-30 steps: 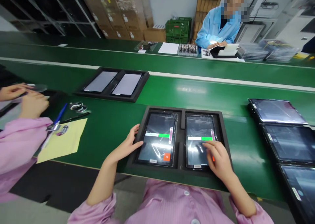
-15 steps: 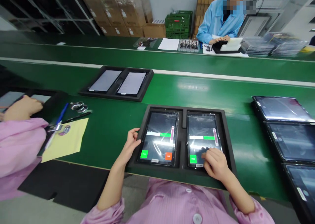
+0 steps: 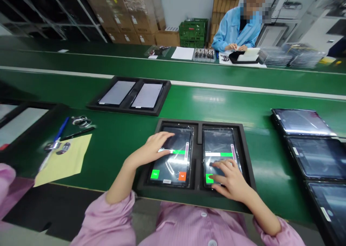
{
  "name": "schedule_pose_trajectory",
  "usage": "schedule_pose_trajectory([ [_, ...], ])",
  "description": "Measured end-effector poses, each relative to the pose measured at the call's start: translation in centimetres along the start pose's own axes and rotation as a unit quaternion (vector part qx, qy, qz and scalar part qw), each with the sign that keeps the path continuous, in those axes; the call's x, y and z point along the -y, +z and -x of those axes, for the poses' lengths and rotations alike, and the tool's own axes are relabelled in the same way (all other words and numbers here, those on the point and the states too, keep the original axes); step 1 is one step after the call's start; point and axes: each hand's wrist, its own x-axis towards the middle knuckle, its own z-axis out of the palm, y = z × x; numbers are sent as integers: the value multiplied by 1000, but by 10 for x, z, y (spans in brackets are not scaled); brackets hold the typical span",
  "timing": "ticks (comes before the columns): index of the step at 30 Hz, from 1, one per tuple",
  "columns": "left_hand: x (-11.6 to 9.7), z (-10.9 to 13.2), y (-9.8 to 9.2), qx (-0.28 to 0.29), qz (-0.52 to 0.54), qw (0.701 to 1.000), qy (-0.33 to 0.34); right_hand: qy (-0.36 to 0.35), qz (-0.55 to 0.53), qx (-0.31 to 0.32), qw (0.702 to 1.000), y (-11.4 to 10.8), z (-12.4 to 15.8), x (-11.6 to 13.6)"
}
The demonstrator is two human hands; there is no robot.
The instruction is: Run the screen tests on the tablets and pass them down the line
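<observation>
Two tablets lie side by side in a black foam tray [image 3: 198, 188] in front of me. The left tablet [image 3: 173, 166] shows a green button and an orange-red one at the bottom of its lit screen. Over its upper left part is my left hand [image 3: 151, 148], open, fingers stretched to the right. The right tablet [image 3: 218, 137] has a similar screen, its lower part partly covered by my right hand [image 3: 231, 177]. That hand is open with its fingers apart, a fingertip at the green button. Whether either hand touches the glass I cannot tell.
Another foam tray [image 3: 124, 109] with two tablets lies farther back. Several tablets [image 3: 310, 156] stand in trays at the right. Yellow paper [image 3: 66, 163], a blue pen [image 3: 61, 128] and a coiled cable [image 3: 81, 121] lie at left. A person in blue [image 3: 232, 26] works across the bench.
My left hand has moved from the tray's left edge onto the left tablet. My right hand has spread its fingers and shifted left. The neighbour's hand at far left has left the view.
</observation>
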Motion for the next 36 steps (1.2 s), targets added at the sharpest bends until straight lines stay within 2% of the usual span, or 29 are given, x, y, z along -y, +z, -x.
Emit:
schedule_pose_trajectory([
  [3,-25,-63,-4,25,-73,994,76,81,41,22,996,-19,-15,-31],
  [6,-42,-108,5,32,-146,986,76,220,110,-34,969,-27,-34,-75],
  [9,-44,-121,13,25,-179,981,72,384,148,-81,908,-17,-48,-105],
  [11,-38,-118,14,15,-162,982,96,429,165,-79,885,-8,-51,-111],
  [14,-29,-110,12,16,-129,983,132,444,195,-60,873,0,-47,-106],
  [18,-28,-108,11,19,-145,980,135,469,198,-32,860,-1,-41,-99],
  [29,-36,-113,13,45,-166,978,121,469,192,-19,862,-5,-39,-99],
  [32,-25,-112,8,47,-99,986,124,476,190,-17,859,-6,-40,-98],
  [36,-7,-110,-4,43,71,991,108,477,196,-18,856,-6,-40,-98],
])
